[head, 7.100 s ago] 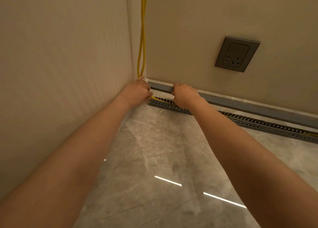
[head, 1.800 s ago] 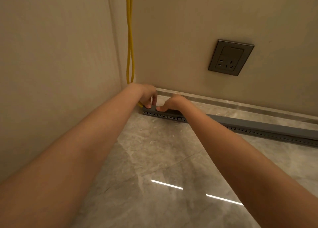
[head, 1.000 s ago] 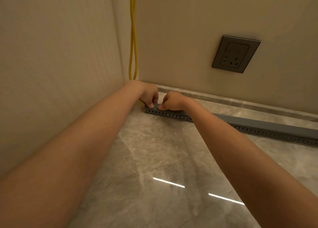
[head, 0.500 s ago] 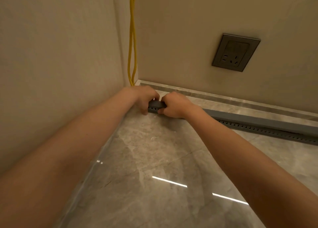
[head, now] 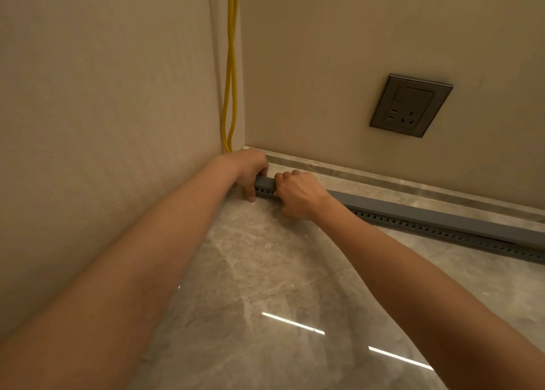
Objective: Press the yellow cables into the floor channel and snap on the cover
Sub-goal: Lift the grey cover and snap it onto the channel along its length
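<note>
Pressure was being applied at the corner end of the long grey plastic cover strip (head: pixel 413 211), where both hands were curled over it. The left hand (head: pixel 250 168) was closed around the very end of the strip, its fingers (head: pixel 263 172) hooked over the far edge and its thumb set down against the near face. The right hand (head: pixel 298 193) was clamped just beside it, its fingers (head: pixel 287 177) folded tightly over the top, only a short bare piece of cover being left between the two grips. Such a close pairing was probably chosen so that the last stretch could be squeezed down onto its clips at once.

Beneath the cover, the perforated grey plastic floor channel (head: pixel 442 233) was seen running away to the right of the fingers along the polished marble-patterned floor (head: pixel 265 286), its row of small holes exposed below the strip. The two thin yellow cables (head: pixel 230 65) were seen hanging down the wall corner directly above the left fingers and vanishing behind that hand; their run inside the channel was hidden. A dark grey wall socket (head: pixel 411 105) was mounted well above and to the right. Seating along the far right could not be judged.
</note>
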Motion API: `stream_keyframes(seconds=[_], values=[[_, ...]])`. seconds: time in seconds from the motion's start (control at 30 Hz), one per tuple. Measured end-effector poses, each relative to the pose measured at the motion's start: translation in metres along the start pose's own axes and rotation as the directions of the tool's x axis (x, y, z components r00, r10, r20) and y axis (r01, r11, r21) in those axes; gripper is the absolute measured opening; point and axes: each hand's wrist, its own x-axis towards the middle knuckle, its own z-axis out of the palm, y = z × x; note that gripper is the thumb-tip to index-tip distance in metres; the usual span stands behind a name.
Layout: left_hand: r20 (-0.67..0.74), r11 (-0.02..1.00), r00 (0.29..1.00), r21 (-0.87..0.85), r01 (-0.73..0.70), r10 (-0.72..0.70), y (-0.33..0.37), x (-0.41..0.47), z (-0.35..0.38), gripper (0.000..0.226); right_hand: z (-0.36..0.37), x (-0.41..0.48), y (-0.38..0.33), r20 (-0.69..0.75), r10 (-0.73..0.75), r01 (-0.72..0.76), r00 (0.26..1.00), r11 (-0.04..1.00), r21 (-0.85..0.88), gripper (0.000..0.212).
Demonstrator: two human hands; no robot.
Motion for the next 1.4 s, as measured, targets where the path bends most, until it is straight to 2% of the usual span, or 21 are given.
stream_keyframes(seconds=[0.1,0.23,0.3,0.4,0.43,0.5,0.77,0.87,0.97,1.07,1.2,1.3,1.4], values=[[0.008,1.000,1.000,-0.010,-0.002,0.002,-0.001,0.001,0.000,0.053,0.003,0.001,0.001,0.003,-0.003,0.003,1.000,1.000,0.009,0.030],[0.001,0.999,1.000,-0.044,-0.028,0.028,-0.005,0.002,0.003,0.046,-0.004,0.007,0.011,0.088,0.106,-0.126,0.990,0.955,0.269,0.030],[-0.006,0.995,0.999,-0.090,-0.051,0.051,-0.007,0.002,0.004,0.043,-0.003,0.008,0.018,0.173,0.140,-0.206,0.975,0.864,0.460,0.031],[-0.017,0.980,0.997,-0.181,-0.078,0.076,-0.007,0.003,0.002,0.045,-0.002,0.008,0.022,0.257,0.220,-0.338,0.941,0.620,0.708,0.030],[-0.005,0.979,0.997,-0.187,-0.079,0.080,-0.007,0.003,0.002,0.047,-0.003,0.009,0.022,0.287,0.245,-0.377,0.926,0.551,0.745,0.028],[0.037,0.983,0.996,-0.170,-0.075,0.082,-0.004,0.005,0.001,0.051,-0.006,0.014,0.022,0.350,0.258,-0.434,0.900,0.494,0.753,0.021],[0.144,0.995,0.985,-0.033,-0.094,0.098,0.005,0.013,-0.007,0.053,-0.011,0.030,0.017,0.329,0.194,-0.359,0.924,0.730,0.581,0.033],[0.150,0.996,0.985,-0.018,-0.085,0.087,0.006,0.014,-0.006,0.054,-0.013,0.032,0.014,0.324,0.162,-0.323,0.932,0.777,0.540,0.032],[0.175,0.996,0.981,0.003,-0.087,0.086,0.008,0.015,-0.010,0.047,-0.014,0.034,0.017,0.361,0.156,-0.345,0.920,0.759,0.552,0.034],[0.209,0.996,0.974,0.007,-0.092,0.088,0.009,0.018,-0.014,0.030,-0.011,0.031,0.020,0.411,0.161,-0.407,0.897,0.661,0.631,0.031],[0.192,0.988,0.971,0.031,-0.150,0.141,0.010,0.016,-0.014,0.030,-0.003,0.024,0.016,0.392,0.161,-0.400,0.906,0.631,0.665,0.041],[0.104,0.983,0.980,0.056,-0.177,0.170,0.008,0.007,-0.013,0.032,-0.003,0.023,0.012,0.394,0.149,-0.369,0.907,0.730,0.576,0.042],[0.030,0.987,0.988,0.049,-0.150,0.149,0.002,0.001,-0.008,0.045,0.001,0.013,0.002,0.221,0.176,-0.260,0.959,0.852,0.454,0.048]])
